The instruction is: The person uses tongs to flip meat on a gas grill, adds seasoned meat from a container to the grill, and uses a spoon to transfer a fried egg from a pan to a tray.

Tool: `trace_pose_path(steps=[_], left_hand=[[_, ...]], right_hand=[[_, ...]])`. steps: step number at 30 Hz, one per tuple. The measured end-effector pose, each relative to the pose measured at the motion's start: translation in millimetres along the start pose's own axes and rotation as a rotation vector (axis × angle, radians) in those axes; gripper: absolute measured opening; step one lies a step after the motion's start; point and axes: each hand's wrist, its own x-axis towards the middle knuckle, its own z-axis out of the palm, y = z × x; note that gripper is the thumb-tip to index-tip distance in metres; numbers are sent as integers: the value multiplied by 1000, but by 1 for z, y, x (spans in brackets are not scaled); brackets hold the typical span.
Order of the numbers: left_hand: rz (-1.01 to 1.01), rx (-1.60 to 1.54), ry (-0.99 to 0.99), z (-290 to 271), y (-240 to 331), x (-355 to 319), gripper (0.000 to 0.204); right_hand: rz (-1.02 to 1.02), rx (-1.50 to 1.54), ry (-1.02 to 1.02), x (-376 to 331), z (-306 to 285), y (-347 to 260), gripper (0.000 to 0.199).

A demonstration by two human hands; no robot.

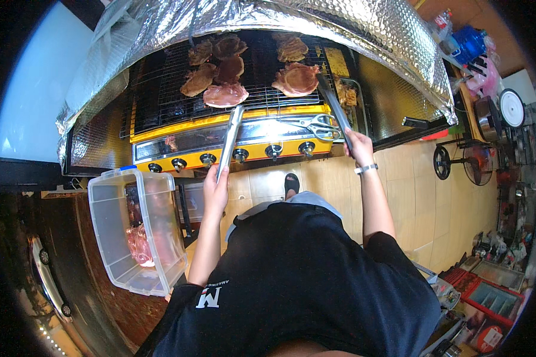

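Note:
My left hand (216,189) is closed around a pair of silver metal tongs (230,138), their tips just below a pale pink meat slice (225,95) at the grill's front. In my closed right hand (361,149) is a long, darker pair of tongs (335,106), its far end beside a large meat slice (296,80). Several browner slices (199,80) lie farther back on the wire grill rack (259,77). Scissors with pale handles (321,127) rest on the yellow and steel front, between the two hands.
Foil sheeting (268,18) curves around the grill's back. Black knobs (240,156) line its front. On the left stands a clear plastic bin (110,238) with raw meat (139,245). Cooked-looking pieces (346,94) sit in a tray to the right. A fan (477,162) stands far right.

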Motion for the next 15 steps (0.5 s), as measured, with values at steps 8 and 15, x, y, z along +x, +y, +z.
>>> trace_pose_path(steps=[8,15], left_hand=[[38,49,36,-1,4,-9,23],[-20,81,83,-10,-7,-30,23]], right_hand=[[-526,-736,384,-17,24,-42,32],[-514,-759,369,-15,13,-43,34]])
